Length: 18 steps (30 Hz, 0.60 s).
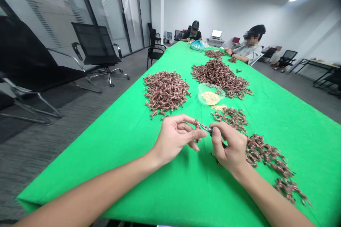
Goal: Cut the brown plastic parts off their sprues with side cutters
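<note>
Between thumb and fingers, my left hand (177,133) pinches a small brown figurine (197,126) above the green cloth. My right hand (230,145) is closed round a pair of pliers (209,129) with dark handles. The metal tips of the pliers meet the upper part of the figurine; whether they grip a bit of it is too small to tell. Past my left hand lies a heap of similar brown pieces (167,91). Beyond my right hand is a clear plastic bowl (221,95) with pale beige grains (210,98) in it, and some grains lie beside it.
A large brown heap (221,76) covers the table's middle, with smaller clusters (262,150) along my right forearm. Two people sit farther up the green-covered table (128,142), near a blue bag (197,45). Black chairs (97,49) stand on the left.
</note>
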Available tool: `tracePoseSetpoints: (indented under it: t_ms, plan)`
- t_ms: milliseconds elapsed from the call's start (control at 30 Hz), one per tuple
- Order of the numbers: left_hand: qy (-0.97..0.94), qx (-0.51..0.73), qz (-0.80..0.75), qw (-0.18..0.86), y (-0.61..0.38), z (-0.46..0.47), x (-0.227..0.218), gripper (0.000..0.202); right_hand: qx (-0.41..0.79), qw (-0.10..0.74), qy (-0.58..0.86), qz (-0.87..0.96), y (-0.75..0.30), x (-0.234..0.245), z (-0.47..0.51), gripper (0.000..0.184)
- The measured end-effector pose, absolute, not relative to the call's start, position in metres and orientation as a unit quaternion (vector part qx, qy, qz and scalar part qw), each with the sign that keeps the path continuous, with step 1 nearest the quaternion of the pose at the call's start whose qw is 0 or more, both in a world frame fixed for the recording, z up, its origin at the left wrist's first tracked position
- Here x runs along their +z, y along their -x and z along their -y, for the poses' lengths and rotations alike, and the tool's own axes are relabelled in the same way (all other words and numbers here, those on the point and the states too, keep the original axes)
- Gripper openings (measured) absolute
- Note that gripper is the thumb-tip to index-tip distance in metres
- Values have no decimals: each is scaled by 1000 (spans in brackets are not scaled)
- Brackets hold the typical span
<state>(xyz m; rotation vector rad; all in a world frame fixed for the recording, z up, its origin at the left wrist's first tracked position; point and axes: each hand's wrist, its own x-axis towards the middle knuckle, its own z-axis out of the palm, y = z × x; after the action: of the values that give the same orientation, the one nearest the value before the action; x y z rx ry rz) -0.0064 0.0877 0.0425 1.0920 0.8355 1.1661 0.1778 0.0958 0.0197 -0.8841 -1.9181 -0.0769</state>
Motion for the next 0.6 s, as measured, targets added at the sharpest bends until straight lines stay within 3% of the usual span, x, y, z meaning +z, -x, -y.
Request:
tracePoseSetpoints:
  t_ms: [200, 367, 600]
  plan:
    - [-484, 507, -368, 611, 5, -87, 40, 45, -45, 489, 359, 794, -178, 19, -96, 17]
    - [-546, 511, -396, 533, 6, -85, 34, 41, 7, 482, 383, 788, -175, 20, -90, 25]
    - [-699, 509, -409, 291, 22, -91, 28, 25, 320, 433, 455, 709, -166, 21, -81, 56]
